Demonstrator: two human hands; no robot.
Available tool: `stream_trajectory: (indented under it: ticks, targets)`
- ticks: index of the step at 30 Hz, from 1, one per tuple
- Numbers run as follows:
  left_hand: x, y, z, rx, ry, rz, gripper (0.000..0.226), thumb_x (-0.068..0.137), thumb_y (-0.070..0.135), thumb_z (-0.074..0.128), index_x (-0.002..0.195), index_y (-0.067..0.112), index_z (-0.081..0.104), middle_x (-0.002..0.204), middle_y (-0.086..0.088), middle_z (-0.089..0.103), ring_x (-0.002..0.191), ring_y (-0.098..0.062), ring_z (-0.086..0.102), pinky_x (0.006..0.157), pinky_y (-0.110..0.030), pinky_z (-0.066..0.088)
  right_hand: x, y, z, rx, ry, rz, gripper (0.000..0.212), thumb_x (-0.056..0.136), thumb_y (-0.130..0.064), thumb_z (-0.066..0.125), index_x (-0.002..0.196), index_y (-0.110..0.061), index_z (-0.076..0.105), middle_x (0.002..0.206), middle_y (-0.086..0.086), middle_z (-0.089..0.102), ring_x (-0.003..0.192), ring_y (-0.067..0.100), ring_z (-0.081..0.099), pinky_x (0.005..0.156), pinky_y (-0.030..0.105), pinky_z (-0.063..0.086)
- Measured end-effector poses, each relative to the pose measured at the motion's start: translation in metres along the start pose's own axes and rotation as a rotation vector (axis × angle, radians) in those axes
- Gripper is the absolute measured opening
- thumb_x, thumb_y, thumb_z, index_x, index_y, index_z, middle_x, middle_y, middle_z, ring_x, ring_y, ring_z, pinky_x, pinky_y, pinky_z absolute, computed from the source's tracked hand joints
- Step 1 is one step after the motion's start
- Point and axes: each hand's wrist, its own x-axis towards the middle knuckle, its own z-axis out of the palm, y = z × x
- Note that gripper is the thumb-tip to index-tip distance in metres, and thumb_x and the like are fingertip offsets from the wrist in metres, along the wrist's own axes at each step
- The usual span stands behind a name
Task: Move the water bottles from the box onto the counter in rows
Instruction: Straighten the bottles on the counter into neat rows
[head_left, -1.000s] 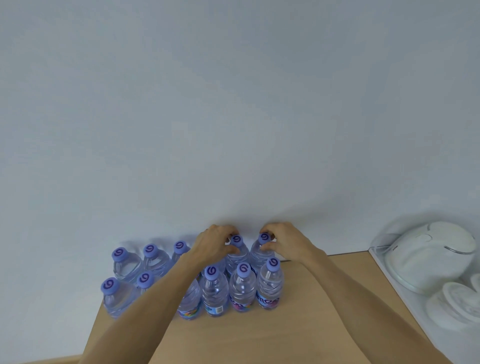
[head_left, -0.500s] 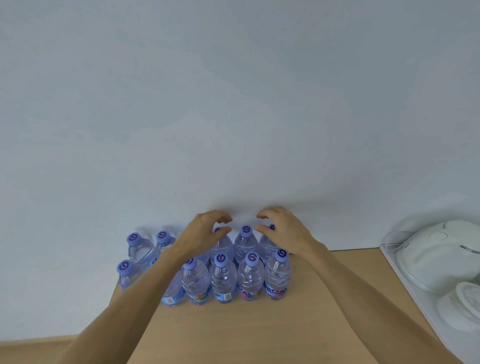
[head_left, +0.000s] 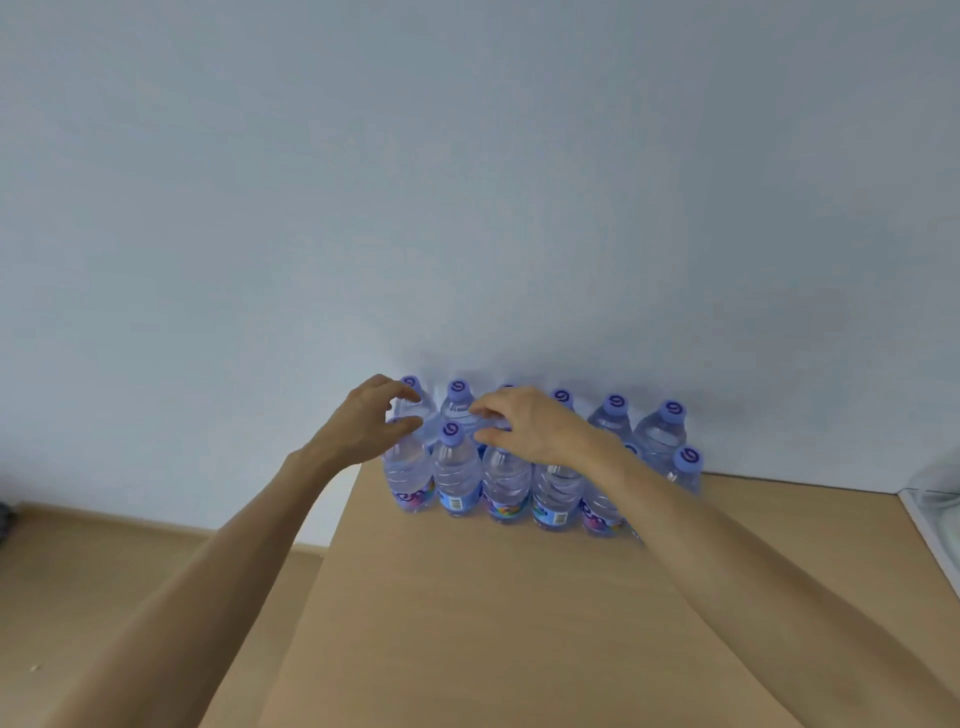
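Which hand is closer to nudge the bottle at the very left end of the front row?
Probably the left hand. It hovers right at the left-end front bottle, fingers curled near its cap. The right hand sits over bottles further along the rows and would have to cross over.

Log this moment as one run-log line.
left hand: open, over bottles | right hand: open, fingertips at bottle tops | water bottles: two rows, upright on counter | box: unseen

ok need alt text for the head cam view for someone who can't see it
Two bare hands, left hand and right hand, reach over water bottles with purple caps, standing in two rows on a wooden counter against a pale wall. Neither hand clearly grips a bottle.
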Motion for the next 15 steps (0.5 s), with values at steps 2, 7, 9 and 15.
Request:
stream_trajectory:
  ticks: [2,7,9,15]
  targets:
    - [-0.005,-0.011,-0.005,-0.010,-0.096,-0.023,0.034,0.087,0.024,0.071,0.119,0.018,0.062,0.117,-0.001,0.056,0.091,-0.017,0.058,0.078,-0.023,0.043,0.009,-0.011,0.006,-0.014,-0.055,0.028,0.046,0.095,-0.035,0.059,0.138,-0.020,0.051,0.130,0.008,0.059,0.112,0.026,0.059,0.094,0.041,0.048]
    - [-0.010,-0.027,-0.003,0.041,-0.177,-0.007,0.032,0.088,0.020,0.069,0.120,0.020,0.062,0.116,-0.002,0.066,0.088,-0.020,0.064,0.082,-0.033,0.050,0.028,-0.030,0.027,-0.043,-0.101,0.085,0.042,0.093,-0.030,0.060,0.135,-0.027,0.054,0.123,0.009,0.061,0.104,0.025,0.059,0.089,0.040,0.050]
    - [-0.008,-0.031,-0.002,0.057,-0.172,0.006,0.029,0.089,0.020,0.068,0.118,0.018,0.063,0.114,-0.005,0.068,0.088,-0.022,0.066,0.082,-0.035,0.052,0.033,-0.032,0.033,-0.059,-0.070,0.114,0.041,0.092,-0.029,0.061,0.132,-0.027,0.057,0.122,0.009,0.061,0.103,0.026,0.059,0.086,0.037,0.049]
    - [0.007,-0.038,0.000,0.156,-0.177,0.059,0.028,0.085,0.032,0.069,0.106,0.015,0.062,0.100,-0.009,0.070,0.085,-0.027,0.064,0.076,-0.040,0.054,0.034,-0.030,0.034,-0.050,-0.037,0.169,0.034,0.089,-0.026,0.066,0.123,-0.028,0.061,0.099,0.002,0.060,0.088,0.022,0.057,0.074,0.032,0.045]
